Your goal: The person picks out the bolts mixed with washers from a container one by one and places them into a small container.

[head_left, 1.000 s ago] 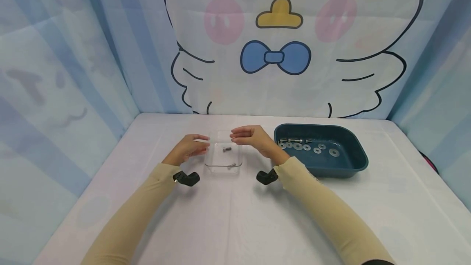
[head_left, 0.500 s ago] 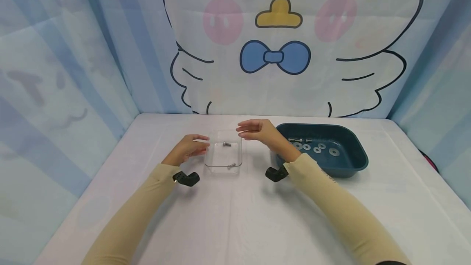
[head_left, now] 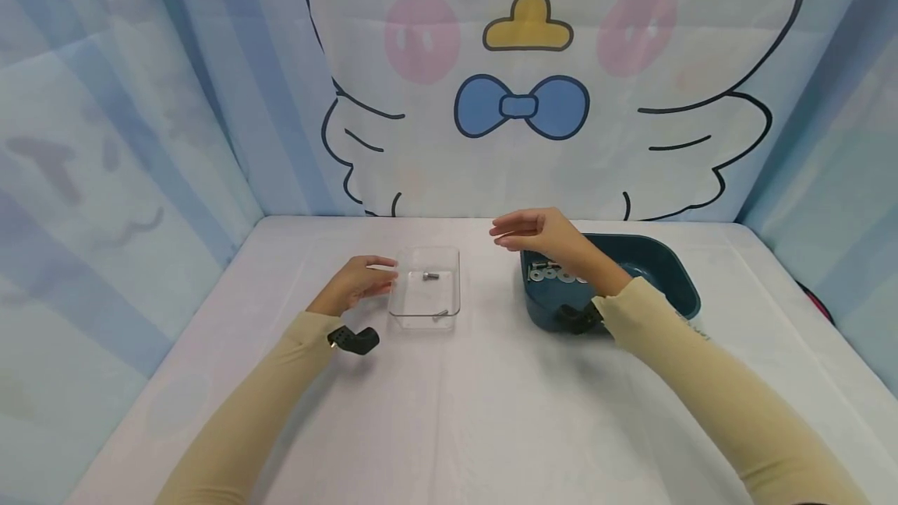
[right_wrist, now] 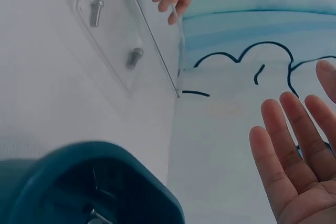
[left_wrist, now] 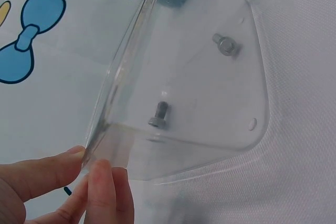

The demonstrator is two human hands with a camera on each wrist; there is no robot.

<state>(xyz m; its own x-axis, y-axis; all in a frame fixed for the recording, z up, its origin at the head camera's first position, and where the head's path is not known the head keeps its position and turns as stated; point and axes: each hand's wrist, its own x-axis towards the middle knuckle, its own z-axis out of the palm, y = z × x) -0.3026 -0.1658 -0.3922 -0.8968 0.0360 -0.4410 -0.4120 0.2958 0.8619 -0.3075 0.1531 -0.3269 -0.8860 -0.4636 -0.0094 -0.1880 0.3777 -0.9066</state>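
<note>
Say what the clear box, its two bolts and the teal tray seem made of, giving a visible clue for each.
Clear box: glossy, probably plastic, possibly glass; see-through, with shiny edges.
Two bolts: probably metal, satin; they look silvery grey.
Teal tray: likely plastic, smooth; evenly coloured with a rounded rim.

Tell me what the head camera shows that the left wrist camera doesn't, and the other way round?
Only the head view shows the right hand, held out by the near-left part of the teal tray, the washers lying in that tray, and the beige sleeves.

Only the left wrist view shows a small oval mark near the clear box's corner.

Both share the left hand holding the clear box, two bolts inside it, and the blue bow tie on the backdrop.
</note>
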